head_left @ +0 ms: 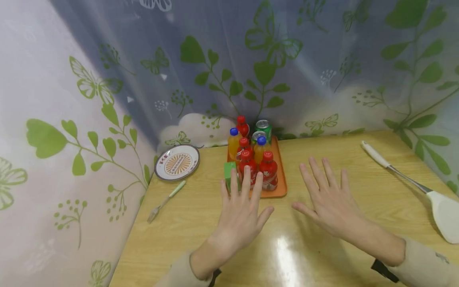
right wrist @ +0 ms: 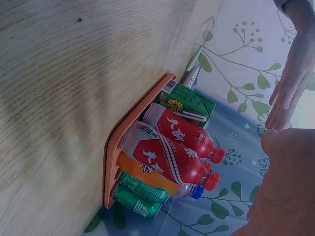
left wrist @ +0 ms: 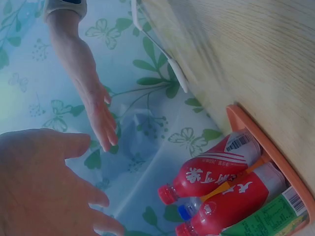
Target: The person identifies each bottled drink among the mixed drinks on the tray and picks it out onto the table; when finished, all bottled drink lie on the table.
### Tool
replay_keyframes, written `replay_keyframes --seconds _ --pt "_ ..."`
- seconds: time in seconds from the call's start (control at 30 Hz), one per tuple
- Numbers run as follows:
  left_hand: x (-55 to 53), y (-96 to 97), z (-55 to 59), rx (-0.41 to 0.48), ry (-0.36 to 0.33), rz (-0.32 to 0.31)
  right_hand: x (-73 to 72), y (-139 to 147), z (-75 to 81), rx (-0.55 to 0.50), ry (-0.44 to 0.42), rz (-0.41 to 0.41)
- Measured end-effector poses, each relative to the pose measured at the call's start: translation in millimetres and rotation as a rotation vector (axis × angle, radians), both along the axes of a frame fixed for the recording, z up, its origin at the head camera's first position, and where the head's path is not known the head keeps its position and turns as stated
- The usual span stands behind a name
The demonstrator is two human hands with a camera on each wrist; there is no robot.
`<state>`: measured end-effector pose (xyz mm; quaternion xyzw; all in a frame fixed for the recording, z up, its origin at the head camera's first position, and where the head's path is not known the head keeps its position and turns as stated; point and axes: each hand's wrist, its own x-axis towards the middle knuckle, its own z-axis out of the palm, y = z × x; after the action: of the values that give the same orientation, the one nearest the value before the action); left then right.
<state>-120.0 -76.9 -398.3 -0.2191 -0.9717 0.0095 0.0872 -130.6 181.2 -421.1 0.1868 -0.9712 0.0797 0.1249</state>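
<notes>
In the head view my left hand [head_left: 239, 219] is spread flat in front of an orange tray [head_left: 281, 175], its fingertips overlapping the tray's near items from this angle. My right hand [head_left: 331, 203], also with fingers spread, is to the right of the tray. Both wrist views show the hands raised off the table and holding nothing. Standing on the tray are several red-capped bottles [head_left: 269, 171], orange drink bottles [head_left: 234, 144] with blue caps, green cans [head_left: 263, 126] and a green carton [right wrist: 186, 102]. Part of the carton is hidden behind the left fingers in the head view.
A white plate [head_left: 161, 169] with a printed centre lies at the table's back left. Near it is a fork [head_left: 165, 202] with a pale green handle. At the right lies a white-headed spatula [head_left: 446, 215]. A patterned curtain [head_left: 215, 59] borders the wooden table [head_left: 172, 247].
</notes>
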Motion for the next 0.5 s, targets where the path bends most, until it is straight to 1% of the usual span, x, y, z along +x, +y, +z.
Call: replay_keyframes --seconds 0.07,0.13,0.23,0.3,0.37,0.4,0.5 --pt "0.9 -0.3 1.0 0.001 -0.011 0.002 -0.3 0 -0.6 0.0 0.003 0.004" --pt "0.9 -1.4 2.7 0.012 -0.021 0.004 -2.9 0 -2.2 0.007 0.029 0.01" --pt "-3.2 -6.4 7.1 0.084 -0.043 0.017 -14.3 -1 -5.0 -0.008 0.091 0.026" --pt "-9.2 -12.0 10.1 0.167 -0.046 0.029 -25.6 -2 -7.4 -0.044 0.138 0.039" --pt "-17.4 -19.5 12.3 0.28 -0.052 0.042 -38.1 -4 -10.1 -0.111 0.158 0.053" --pt "-22.2 -24.0 12.7 0.336 -0.057 0.049 -43.9 -5 -11.9 -0.146 0.163 0.06" --pt "-38.5 -39.1 12.0 0.499 -0.075 0.09 -59.2 -9 -17.4 -0.24 0.136 0.064"
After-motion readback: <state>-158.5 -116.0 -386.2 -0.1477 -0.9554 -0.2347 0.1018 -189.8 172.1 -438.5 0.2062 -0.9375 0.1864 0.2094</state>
